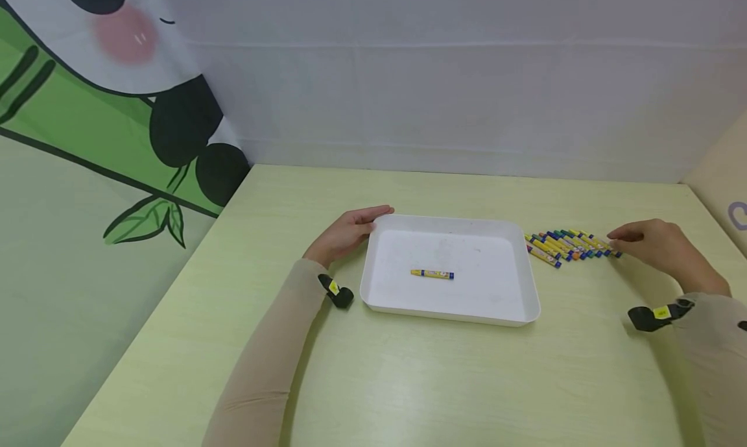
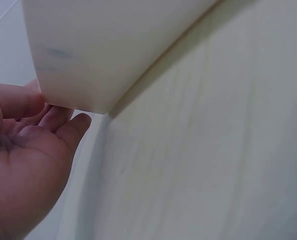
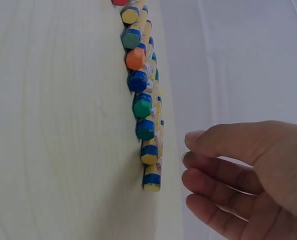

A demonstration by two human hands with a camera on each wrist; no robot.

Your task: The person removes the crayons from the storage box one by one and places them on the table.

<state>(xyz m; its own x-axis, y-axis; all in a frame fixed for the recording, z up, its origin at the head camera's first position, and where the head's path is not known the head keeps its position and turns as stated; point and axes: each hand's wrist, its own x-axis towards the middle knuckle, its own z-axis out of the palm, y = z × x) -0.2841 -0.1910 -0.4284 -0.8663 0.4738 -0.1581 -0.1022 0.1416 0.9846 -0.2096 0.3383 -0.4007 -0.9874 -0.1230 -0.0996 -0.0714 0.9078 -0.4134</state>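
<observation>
A shallow white tray [image 1: 450,311] stands on the table with one yellow crayon [image 1: 432,274] lying in it. My left hand [image 1: 344,234] grips the tray's far left corner: the left wrist view has the thumb at the rim and the fingers [image 2: 78,126] reaching behind the wall, partly hidden. To the tray's right lies a slanted row of crayons [image 1: 574,244], yellow-wrapped with coloured ends. Just past the right end of this row hovers my right hand [image 1: 656,244]. Its thumb and fingers are loosely bent, nothing is between them, and a small gap separates them from the nearest crayon [image 3: 151,179].
The pale wooden table [image 1: 467,382] meets a grey-white wall [image 1: 438,109] at its back edge. On the left a printed cloth [image 1: 175,129] with green and black shapes hangs beside the table. Each wrist carries a small black camera [image 1: 338,292].
</observation>
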